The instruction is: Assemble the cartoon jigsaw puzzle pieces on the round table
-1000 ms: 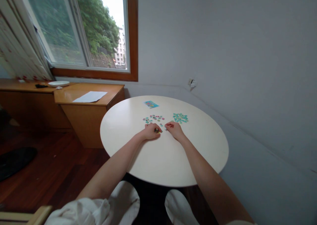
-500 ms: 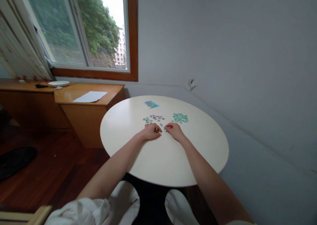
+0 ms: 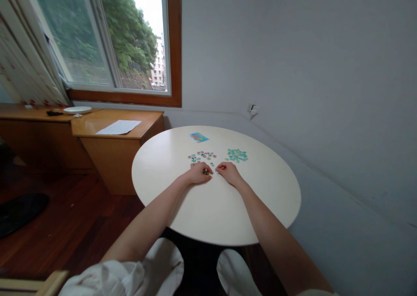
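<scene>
A white, oval-looking, smooth worktop (image 3: 215, 209) is standing beside a plain pale wall (image 3: 293, 61). A loose scatter of small multicoloured flat jigsaw pieces (image 3: 203, 154) is lying just beyond the left hand (image 3: 200, 173); a pile of green flat jigsaw pieces (image 3: 237, 155) is lying beyond the right hand (image 3: 229, 172). The left fingers are curving over some dark-and-yellow pieces (image 3: 206, 172); cannot tell whether they are gripping or only steadying. The right fingers are bunching close together beside a tiny pale piece (image 3: 217, 172); too small to tell if pinched.

Handling (judged): pieces are probably being light, stiff card, sliding easily on this surface, tabs bending if forced. Best hold: opposite edges, thumb and forefinger, avoiding narrow tabs.
</scene>
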A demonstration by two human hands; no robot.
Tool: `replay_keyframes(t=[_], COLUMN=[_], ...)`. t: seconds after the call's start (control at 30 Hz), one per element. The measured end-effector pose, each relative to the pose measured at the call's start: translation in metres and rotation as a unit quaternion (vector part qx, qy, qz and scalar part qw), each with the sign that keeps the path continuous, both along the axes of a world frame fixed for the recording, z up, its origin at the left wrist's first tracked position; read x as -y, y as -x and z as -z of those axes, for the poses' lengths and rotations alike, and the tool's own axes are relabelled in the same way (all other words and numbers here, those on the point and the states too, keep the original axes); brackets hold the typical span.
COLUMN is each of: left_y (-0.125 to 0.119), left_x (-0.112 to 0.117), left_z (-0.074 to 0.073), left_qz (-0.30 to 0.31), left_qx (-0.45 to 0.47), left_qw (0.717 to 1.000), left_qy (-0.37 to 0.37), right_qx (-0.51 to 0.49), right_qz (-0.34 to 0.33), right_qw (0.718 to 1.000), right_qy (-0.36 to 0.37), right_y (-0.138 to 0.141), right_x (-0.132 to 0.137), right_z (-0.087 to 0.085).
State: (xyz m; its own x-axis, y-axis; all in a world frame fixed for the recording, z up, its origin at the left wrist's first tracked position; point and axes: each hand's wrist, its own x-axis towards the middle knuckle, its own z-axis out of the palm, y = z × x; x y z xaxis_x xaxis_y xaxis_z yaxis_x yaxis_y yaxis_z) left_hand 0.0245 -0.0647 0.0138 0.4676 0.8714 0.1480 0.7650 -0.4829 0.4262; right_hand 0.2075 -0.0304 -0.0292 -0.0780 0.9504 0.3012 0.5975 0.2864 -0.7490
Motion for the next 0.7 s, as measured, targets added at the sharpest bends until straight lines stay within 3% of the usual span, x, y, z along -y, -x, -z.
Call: replay_keyframes(t=[0.7], left_y=[0.0002], left_x=[-0.0015], left_z=[0.0004], left_qz=[0.002], left_qx=[0.0], left_qw=[1.0], left_qy=[-0.002], right_qx=[0.062], right_qz=[-0.006], right_qw=[0.998], right_qy=[-0.022], right_y=[-0.0008], right_x=[0.0001], right_z=[-0.0032])
